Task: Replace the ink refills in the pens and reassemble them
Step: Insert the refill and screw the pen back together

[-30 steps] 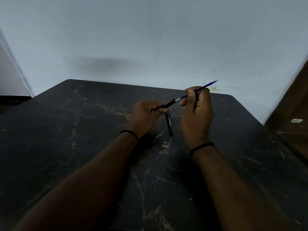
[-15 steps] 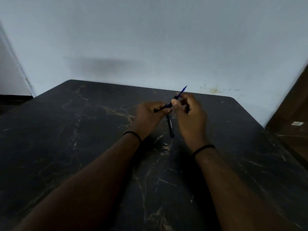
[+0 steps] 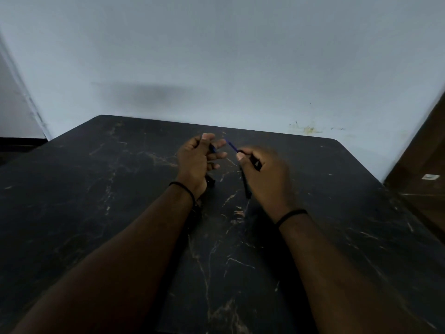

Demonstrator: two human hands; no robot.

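My left hand (image 3: 196, 157) is raised above the dark marble table (image 3: 120, 213), fingers curled around a small dark pen part (image 3: 212, 148). My right hand (image 3: 263, 174) pinches a thin blue refill (image 3: 232, 146) whose end points up and left toward the left hand; a black piece (image 3: 256, 163) also shows inside its grip. The refill and the left hand's part are apart. A black pen (image 3: 246, 188) lies on the table between the hands, partly hidden by the right hand. Another dark pen piece (image 3: 210, 181) lies under the left wrist.
A pale wall rises right behind the table's far edge (image 3: 216, 127). A brown wooden surface (image 3: 423, 165) stands at the right. The floor drops away past the table's left corner (image 3: 21, 143).
The hands have pulled apart. The refill, earlier held between both hands and joined to the black part, now sits in the right hand alone, and the left hand has turned its fingers upward.
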